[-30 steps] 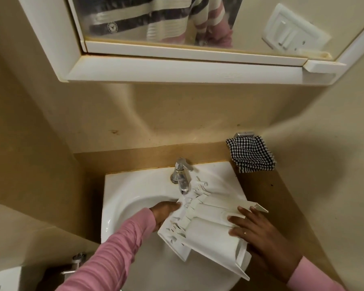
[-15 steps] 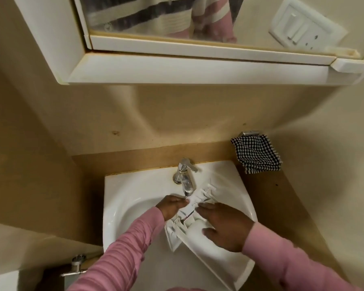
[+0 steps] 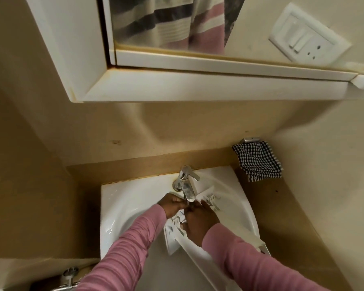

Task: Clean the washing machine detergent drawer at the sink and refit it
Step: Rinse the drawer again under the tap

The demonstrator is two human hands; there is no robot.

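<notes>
The white plastic detergent drawer lies tilted across the basin of the sink, its ribbed, notched end up under the spout of the chrome tap and its long smooth body running down to the right over the sink's rim. The left grip curls its fingers round the drawer's left edge just beside the spout. The right grip rests on top of the compartments, back up, its fingertips tucked under the spout, so I cannot tell whether it pinches the plastic or only presses on it. The tap stands directly over both, leaving little room above the drawer's upper end. The glossy white sink is sunk in a matte tan counter that is walled in on the left, the back and the right, with more bare basin to the left of the sleeves than to the right. A black-and-white checked cloth hangs from a small chrome holder on the right wall, well apart from the drawer. A white mirror cabinet juts out overhead, its lower edge stained yellowish. A chrome fitting shows at the lower left.
</notes>
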